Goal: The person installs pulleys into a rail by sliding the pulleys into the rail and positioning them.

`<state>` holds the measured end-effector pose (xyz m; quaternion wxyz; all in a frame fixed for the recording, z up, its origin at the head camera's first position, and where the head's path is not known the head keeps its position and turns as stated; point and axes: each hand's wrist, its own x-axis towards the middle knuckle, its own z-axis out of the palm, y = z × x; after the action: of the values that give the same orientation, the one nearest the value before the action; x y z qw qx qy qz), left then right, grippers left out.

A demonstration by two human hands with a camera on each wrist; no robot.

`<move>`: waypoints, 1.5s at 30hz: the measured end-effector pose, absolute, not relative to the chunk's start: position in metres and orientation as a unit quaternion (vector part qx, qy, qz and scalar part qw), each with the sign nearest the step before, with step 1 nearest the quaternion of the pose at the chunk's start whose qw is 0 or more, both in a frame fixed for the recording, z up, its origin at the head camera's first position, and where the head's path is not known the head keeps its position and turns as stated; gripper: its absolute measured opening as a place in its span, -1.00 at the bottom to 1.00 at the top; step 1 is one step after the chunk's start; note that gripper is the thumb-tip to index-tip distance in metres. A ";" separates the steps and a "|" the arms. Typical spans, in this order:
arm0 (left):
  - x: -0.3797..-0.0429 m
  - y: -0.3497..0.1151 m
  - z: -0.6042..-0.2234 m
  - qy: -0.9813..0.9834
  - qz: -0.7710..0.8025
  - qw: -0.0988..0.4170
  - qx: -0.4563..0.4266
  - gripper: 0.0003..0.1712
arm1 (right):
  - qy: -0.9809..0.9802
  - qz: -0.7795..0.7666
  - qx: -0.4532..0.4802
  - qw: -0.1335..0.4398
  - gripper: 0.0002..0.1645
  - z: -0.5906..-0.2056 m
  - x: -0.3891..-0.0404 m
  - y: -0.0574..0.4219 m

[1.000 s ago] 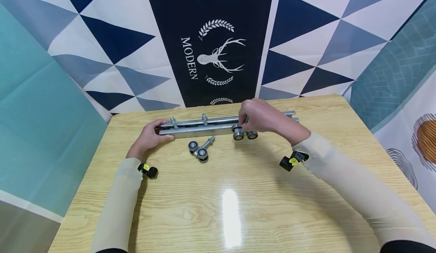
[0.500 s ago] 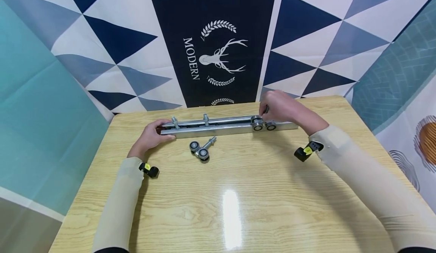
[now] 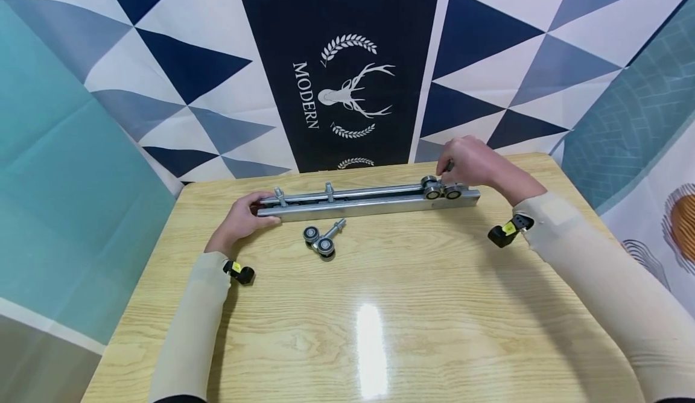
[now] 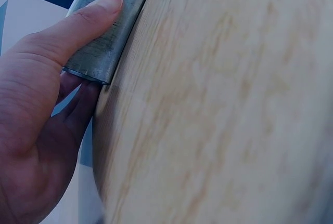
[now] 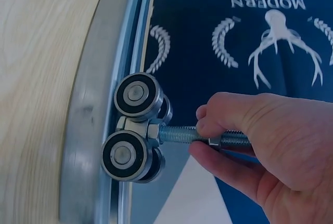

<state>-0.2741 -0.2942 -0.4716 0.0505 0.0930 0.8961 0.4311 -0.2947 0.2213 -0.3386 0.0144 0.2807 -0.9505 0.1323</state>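
Note:
A long metal rail point(image 3: 369, 207), slotted along its top, lies near the back of the table. My left hand point(image 3: 242, 219) grips its left end, thumb on the front face, as the left wrist view also shows. Two threaded bolts point(image 3: 329, 192) stand up out of the slot toward the left. Between thumb and fingers, my right hand point(image 3: 471, 160) pinches the threaded bolt point(image 5: 177, 134) of a roller trolley point(image 5: 132, 96). Its wheels are outside the slot, over the rail's right part. A second roller trolley point(image 3: 320, 243) lies on the table in front of the rail.
The wooden table point(image 3: 304, 324) extends toward me, with a bright reflection on it. Behind it hangs a patterned cloth point(image 3: 347, 89) with a deer print. Teal panels point(image 3: 60, 168) stand at the left.
My right hand has moved right and slightly up with the roller trolley, from in front of the rail's middle to over its right part. The left hand stays at the left end.

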 end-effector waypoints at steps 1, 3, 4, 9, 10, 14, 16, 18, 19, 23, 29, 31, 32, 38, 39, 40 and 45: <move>-0.274 -0.294 -0.471 0.896 0.431 0.050 0.094 -0.23 | -0.952 0.129 0.278 0.014 -0.90 -0.338 -0.295 0.225; -0.274 -0.293 -0.471 0.896 0.431 0.049 0.096 -0.24 | -0.954 0.125 0.271 0.015 -0.91 -0.338 -0.296 0.233; -0.274 -0.293 -0.471 0.896 0.432 0.048 0.097 -0.24 | -0.956 0.123 0.267 0.014 -0.91 -0.337 -0.296 0.237; -0.274 -0.293 -0.470 0.895 0.433 0.047 0.097 -0.26 | -0.965 0.108 0.240 0.006 -0.93 -0.334 -0.301 0.255; -0.274 -0.293 -0.470 0.896 0.432 0.047 0.096 -0.25 | -0.966 0.105 0.235 0.005 -0.93 -0.334 -0.303 0.259; -0.274 -0.293 -0.470 0.896 0.431 0.047 0.097 -0.24 | -0.971 0.089 0.223 0.000 -0.93 -0.332 -0.308 0.274; -0.274 -0.293 -0.470 0.896 0.430 0.048 0.096 -0.23 | -0.973 0.085 0.216 -0.003 -0.93 -0.331 -0.311 0.281; -0.274 -0.294 -0.471 0.896 0.431 0.048 0.096 -0.23 | -0.974 0.082 0.213 -0.008 -0.93 -0.330 -0.312 0.287; -0.274 -0.294 -0.471 0.896 0.431 0.048 0.096 -0.23 | -0.974 0.081 0.211 -0.010 -0.93 -0.330 -0.313 0.290; -0.275 -0.295 -0.473 0.895 0.433 0.049 0.097 -0.21 | -0.976 0.076 0.205 -0.015 -0.93 -0.331 -0.316 0.301; -0.274 -0.295 -0.473 0.890 0.442 0.047 0.100 -0.22 | -0.979 0.074 0.187 -0.026 -0.94 -0.335 -0.320 0.313; -0.275 -0.294 -0.473 0.886 0.450 0.047 0.100 -0.24 | -0.980 0.072 0.181 -0.029 -0.94 -0.336 -0.320 0.316; -0.275 -0.294 -0.473 0.884 0.454 0.047 0.100 -0.24 | -0.981 0.073 0.177 -0.031 -0.94 -0.336 -0.321 0.317; -0.276 -0.294 -0.473 0.883 0.457 0.046 0.098 -0.25 | -0.980 0.084 0.171 -0.051 -0.91 -0.342 -0.320 0.325; -0.276 -0.294 -0.473 0.884 0.455 0.046 0.098 -0.25 | -0.980 0.085 0.172 -0.052 -0.91 -0.343 -0.320 0.326; -0.276 -0.294 -0.473 0.884 0.455 0.046 0.098 -0.25 | -0.980 0.087 0.172 -0.054 -0.92 -0.344 -0.320 0.327; -0.275 -0.293 -0.472 0.886 0.451 0.049 0.093 -0.24 | -0.980 0.089 0.171 -0.055 -0.93 -0.350 -0.320 0.326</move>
<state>-0.2752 -0.2930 -0.4723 0.0487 0.0932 0.8863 0.4509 -0.3201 0.3262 -0.3501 -0.0547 0.1708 -0.9798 0.0890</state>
